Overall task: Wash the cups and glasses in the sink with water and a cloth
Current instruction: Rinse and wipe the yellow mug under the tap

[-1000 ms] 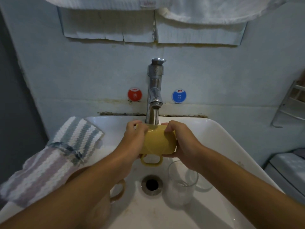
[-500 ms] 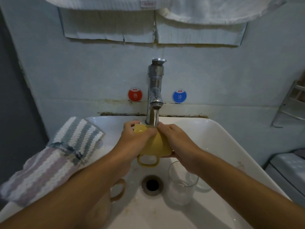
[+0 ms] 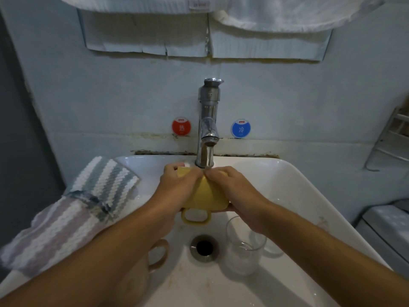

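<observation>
Both hands hold a yellow mug (image 3: 205,196) under the chrome tap (image 3: 208,125), from which water runs. The mug is tilted with its mouth toward the wall and its handle pointing down. My left hand (image 3: 177,187) grips its left side near the rim. My right hand (image 3: 234,191) grips its right side, and the fingertips of both hands meet on top of the mug. In the white sink (image 3: 309,196) a clear glass (image 3: 244,247) stands right of the drain (image 3: 204,248). A tan mug (image 3: 158,254) sits at the left, mostly hidden by my left forearm.
Two striped cloths (image 3: 77,207) lie over the sink's left rim. Red and blue round stickers flank the tap on the wall. White towels hang above. A metal rack (image 3: 391,140) is fixed to the wall at the right.
The yellow mug has tipped further, mouth toward the wall, and moved up under the water. My fingertips have slid together over its top.
</observation>
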The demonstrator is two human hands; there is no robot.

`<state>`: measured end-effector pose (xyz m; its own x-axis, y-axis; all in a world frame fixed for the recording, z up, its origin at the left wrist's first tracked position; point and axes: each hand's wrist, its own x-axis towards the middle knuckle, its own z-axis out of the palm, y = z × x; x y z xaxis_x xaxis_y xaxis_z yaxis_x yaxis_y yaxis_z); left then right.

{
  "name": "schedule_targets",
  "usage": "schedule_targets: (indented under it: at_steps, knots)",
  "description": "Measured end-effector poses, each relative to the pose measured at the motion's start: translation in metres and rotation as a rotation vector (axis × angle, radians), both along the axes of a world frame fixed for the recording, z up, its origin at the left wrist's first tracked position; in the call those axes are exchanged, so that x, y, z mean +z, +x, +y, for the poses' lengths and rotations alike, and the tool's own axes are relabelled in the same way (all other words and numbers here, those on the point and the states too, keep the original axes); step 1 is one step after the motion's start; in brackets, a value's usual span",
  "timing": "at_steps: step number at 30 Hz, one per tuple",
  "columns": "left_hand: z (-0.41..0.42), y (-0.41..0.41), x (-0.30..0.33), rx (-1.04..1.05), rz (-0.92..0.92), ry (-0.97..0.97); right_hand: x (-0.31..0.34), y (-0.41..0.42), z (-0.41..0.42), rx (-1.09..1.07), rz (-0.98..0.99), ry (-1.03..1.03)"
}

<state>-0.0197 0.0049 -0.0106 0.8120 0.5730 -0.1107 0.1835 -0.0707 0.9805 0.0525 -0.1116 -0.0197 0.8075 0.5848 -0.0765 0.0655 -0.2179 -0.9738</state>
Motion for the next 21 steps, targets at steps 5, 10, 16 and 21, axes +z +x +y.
schedule_targets:
  at_steps: [5, 10, 16, 21]
  knots:
    - [-0.0014, 0.0021, 0.0037, 0.039, 0.008, -0.007, 0.0028, 0.0003, 0.0004, -0.025, 0.054, 0.051]
    - [-0.0016, 0.0031, 0.0023, 0.076, -0.003, 0.0, 0.0026, -0.0002, 0.0011, -0.062, 0.08, 0.061]
    - [0.0013, 0.0057, 0.0019, 0.166, -0.037, -0.075, 0.0046, -0.0007, -0.0004, -0.035, 0.176, 0.048]
    - [0.0026, 0.0032, 0.0043, 0.274, -0.032, -0.313, 0.0058, 0.0, -0.0008, -0.052, 0.162, 0.074]
